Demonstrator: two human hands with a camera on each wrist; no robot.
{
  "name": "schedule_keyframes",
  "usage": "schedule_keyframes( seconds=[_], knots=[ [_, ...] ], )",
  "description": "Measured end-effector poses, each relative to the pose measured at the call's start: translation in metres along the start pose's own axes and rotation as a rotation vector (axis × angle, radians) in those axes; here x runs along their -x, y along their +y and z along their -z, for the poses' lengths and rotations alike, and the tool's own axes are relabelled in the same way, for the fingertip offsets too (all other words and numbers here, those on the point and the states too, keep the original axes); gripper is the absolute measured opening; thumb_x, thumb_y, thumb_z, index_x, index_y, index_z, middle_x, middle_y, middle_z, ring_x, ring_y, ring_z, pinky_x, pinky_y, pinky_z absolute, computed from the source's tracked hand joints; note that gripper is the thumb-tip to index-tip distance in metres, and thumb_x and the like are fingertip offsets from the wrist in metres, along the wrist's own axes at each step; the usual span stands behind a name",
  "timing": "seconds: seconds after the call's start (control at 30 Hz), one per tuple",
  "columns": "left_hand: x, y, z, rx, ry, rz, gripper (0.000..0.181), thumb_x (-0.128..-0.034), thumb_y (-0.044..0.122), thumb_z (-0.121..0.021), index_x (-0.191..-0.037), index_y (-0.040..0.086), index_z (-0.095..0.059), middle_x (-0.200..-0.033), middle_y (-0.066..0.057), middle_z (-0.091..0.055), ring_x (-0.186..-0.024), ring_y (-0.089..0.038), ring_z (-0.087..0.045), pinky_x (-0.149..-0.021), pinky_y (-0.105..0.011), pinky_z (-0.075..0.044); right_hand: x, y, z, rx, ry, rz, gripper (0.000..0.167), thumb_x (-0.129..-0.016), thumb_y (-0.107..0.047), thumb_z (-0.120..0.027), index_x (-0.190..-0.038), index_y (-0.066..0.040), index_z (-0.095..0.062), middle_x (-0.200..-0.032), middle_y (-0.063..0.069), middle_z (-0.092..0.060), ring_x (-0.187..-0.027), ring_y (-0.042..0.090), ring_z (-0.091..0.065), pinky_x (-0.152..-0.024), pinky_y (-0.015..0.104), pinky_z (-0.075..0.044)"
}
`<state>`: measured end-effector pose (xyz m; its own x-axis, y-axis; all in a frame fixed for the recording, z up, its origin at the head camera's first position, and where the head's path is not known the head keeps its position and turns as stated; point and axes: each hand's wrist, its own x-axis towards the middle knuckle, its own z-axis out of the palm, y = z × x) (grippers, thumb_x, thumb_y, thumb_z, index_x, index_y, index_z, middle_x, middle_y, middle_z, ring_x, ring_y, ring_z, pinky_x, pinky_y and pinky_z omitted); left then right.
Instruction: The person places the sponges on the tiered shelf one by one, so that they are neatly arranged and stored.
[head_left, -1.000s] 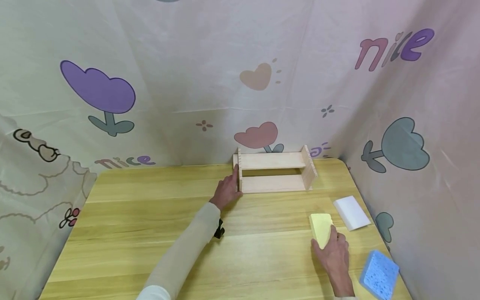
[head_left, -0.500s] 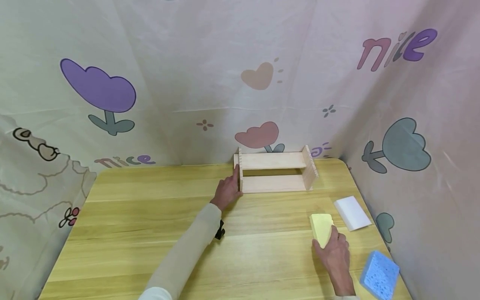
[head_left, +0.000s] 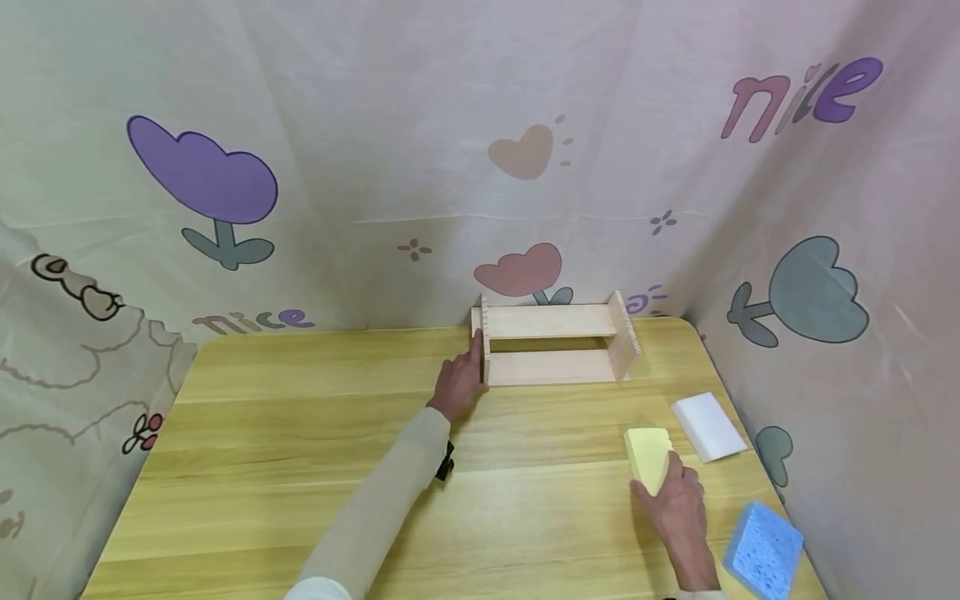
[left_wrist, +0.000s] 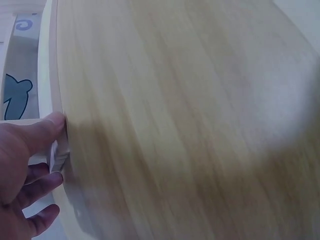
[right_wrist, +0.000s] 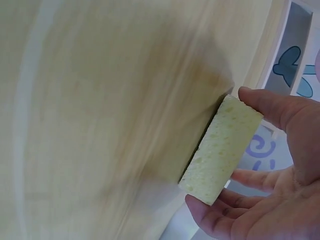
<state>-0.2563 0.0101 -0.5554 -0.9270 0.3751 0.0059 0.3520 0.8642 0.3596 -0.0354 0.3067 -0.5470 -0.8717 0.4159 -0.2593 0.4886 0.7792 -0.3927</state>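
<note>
A small wooden two-tier shelf (head_left: pixel 551 367) stands at the back of the table. My left hand (head_left: pixel 459 383) holds its left end, the index finger stretched along the outer side of the panel and the thumb at its front edge. In the left wrist view the thumb and fingers (left_wrist: pixel 42 187) lie about a pale wooden piece (left_wrist: pixel 60 156). At the right, my right hand (head_left: pixel 677 508) grips a pale yellow sponge (head_left: pixel 648 454) by its edges. The right wrist view shows this sponge (right_wrist: pixel 220 150) between thumb and fingers, close to the tabletop.
A white sponge-like block (head_left: pixel 708 427) lies beyond the right hand, near the table's right edge. Nearer, also by that edge, lies a blue sponge (head_left: pixel 765 550). A printed curtain (head_left: pixel 360 150) hangs behind and beside the wooden table (head_left: pixel 300 433).
The whole head view has shifted slightly, so everything sits a little farther right. Both hands keep their places on the shelf and the yellow sponge.
</note>
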Motion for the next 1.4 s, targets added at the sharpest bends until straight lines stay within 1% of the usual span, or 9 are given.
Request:
schedule_keyframes(
  seconds=[0.23, 0.37, 0.53, 0.67, 0.87, 1.03, 1.13, 1.27, 1.4],
  knots=[
    [0.003, -0.002, 0.001, 0.032, 0.040, 0.032, 0.109, -0.0745, 0.020, -0.081, -0.152, 0.008, -0.006, -0.115, -0.013, -0.067, -0.099, -0.030, -0.064, -0.083, -0.047, -0.048, 0.001, -0.003, 0.005, -0.016, 0.013, 0.016, 0.086, -0.083, -0.024, -0.068, -0.143, 0.010, -0.017, -0.130, 0.041, -0.032, -0.117, 0.059, -0.035, -0.088, 0.062, -0.040],
    [0.005, -0.003, 0.004, 0.016, 0.046, 0.045, 0.110, -0.0744, 0.020, -0.082, -0.152, 0.009, -0.006, -0.111, -0.013, -0.069, -0.095, -0.029, -0.065, -0.082, -0.047, -0.049, 0.000, -0.005, 0.008, -0.025, 0.039, 0.040, 0.086, -0.080, -0.022, -0.071, -0.142, 0.011, -0.020, -0.128, 0.042, -0.035, -0.115, 0.058, -0.037, -0.090, 0.062, -0.039],
    [0.005, -0.001, 0.006, -0.008, 0.042, 0.048, 0.109, -0.0745, 0.021, -0.081, -0.152, 0.007, -0.006, -0.107, -0.011, -0.070, -0.091, -0.028, -0.066, -0.081, -0.047, -0.049, -0.001, -0.007, 0.012, -0.043, 0.048, 0.059, 0.088, -0.078, -0.019, -0.073, -0.139, 0.016, -0.021, -0.127, 0.042, -0.035, -0.115, 0.058, -0.037, -0.092, 0.062, -0.038],
    [0.005, 0.000, 0.004, 0.003, 0.040, 0.052, 0.109, -0.0739, 0.019, -0.082, -0.152, 0.007, -0.007, -0.107, -0.011, -0.070, -0.090, -0.027, -0.066, -0.080, -0.046, -0.049, 0.000, -0.009, 0.015, -0.052, 0.043, 0.066, 0.086, -0.077, -0.017, -0.073, -0.136, 0.019, -0.023, -0.129, 0.041, -0.035, -0.116, 0.056, -0.037, -0.094, 0.062, -0.037],
    [0.004, 0.002, 0.003, 0.004, 0.053, 0.046, 0.108, -0.0737, 0.017, -0.082, -0.151, 0.007, -0.008, -0.108, -0.012, -0.069, -0.089, -0.028, -0.066, -0.079, -0.047, -0.049, 0.000, -0.014, 0.021, -0.065, 0.058, 0.090, 0.082, -0.076, -0.017, -0.074, -0.135, 0.019, -0.028, -0.125, 0.040, -0.039, -0.113, 0.054, -0.041, -0.094, 0.062, -0.038],
    [0.003, 0.003, 0.004, 0.023, 0.061, 0.037, 0.108, -0.0734, 0.016, -0.082, -0.152, 0.007, -0.009, -0.108, -0.012, -0.069, -0.089, -0.028, -0.066, -0.077, -0.046, -0.049, -0.002, -0.017, 0.027, -0.058, 0.050, 0.112, 0.083, -0.078, -0.017, -0.072, -0.138, 0.017, -0.027, -0.129, 0.040, -0.037, -0.117, 0.055, -0.039, -0.096, 0.062, -0.037],
    [0.002, 0.004, 0.003, 0.019, 0.065, 0.028, 0.108, -0.0734, 0.017, -0.082, -0.152, 0.007, -0.009, -0.105, -0.011, -0.070, -0.086, -0.027, -0.066, -0.075, -0.045, -0.049, -0.004, -0.018, 0.031, -0.065, 0.073, 0.158, 0.082, -0.077, -0.015, -0.073, -0.137, 0.017, -0.029, -0.129, 0.039, -0.040, -0.116, 0.053, -0.042, -0.096, 0.061, -0.038],
    [0.001, 0.006, 0.002, 0.023, 0.060, 0.034, 0.109, -0.0731, 0.016, -0.082, -0.152, 0.007, -0.008, -0.104, -0.010, -0.070, -0.085, -0.026, -0.066, -0.075, -0.044, -0.049, -0.008, -0.020, 0.035, -0.064, 0.103, 0.266, 0.077, -0.074, -0.012, -0.075, -0.134, 0.017, -0.035, -0.128, 0.038, -0.044, -0.115, 0.051, -0.045, -0.094, 0.060, -0.039],
    [0.001, 0.009, 0.001, 0.040, 0.058, 0.042, 0.108, -0.0725, 0.015, -0.083, -0.152, 0.008, -0.009, -0.107, -0.011, -0.070, -0.087, -0.027, -0.067, -0.076, -0.045, -0.048, -0.011, -0.026, 0.040, -0.055, 0.086, 0.329, 0.076, -0.075, -0.012, -0.076, -0.134, 0.016, -0.036, -0.129, 0.037, -0.045, -0.115, 0.050, -0.047, -0.092, 0.059, -0.040]
  ],
)
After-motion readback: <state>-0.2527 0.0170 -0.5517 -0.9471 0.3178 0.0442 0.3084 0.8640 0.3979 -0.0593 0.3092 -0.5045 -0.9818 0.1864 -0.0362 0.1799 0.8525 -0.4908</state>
